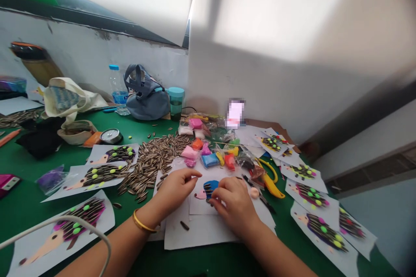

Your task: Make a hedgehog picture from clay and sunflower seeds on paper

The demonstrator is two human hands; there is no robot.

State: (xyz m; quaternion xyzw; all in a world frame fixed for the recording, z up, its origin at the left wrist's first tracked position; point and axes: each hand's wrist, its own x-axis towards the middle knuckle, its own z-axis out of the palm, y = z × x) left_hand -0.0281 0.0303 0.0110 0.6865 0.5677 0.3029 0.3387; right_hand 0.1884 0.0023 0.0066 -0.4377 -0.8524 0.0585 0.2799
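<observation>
A small hedgehog picture lies on white paper (199, 208), with a pink clay face (200, 194) and a blue clay body (212, 185) bearing several dark sunflower seeds. My right hand (235, 203) covers the body's right side, its fingers pinched at the lower edge on what looks like a sunflower seed (210, 202). Just left of the picture hovers my left hand (180, 188), thumb and fingers drawn together; whatever they hold is hidden. A yellow bangle (143, 223) circles the left wrist. One loose seed (184, 225) rests on the paper.
A sunflower seed pile (156, 156) spreads to the left. Bagged coloured clay (209, 160) lies behind the hands, with yellow-handled scissors (273, 185) to the right. Finished hedgehog cards (312, 194) line both sides. A white cable (105, 242) arcs at front left.
</observation>
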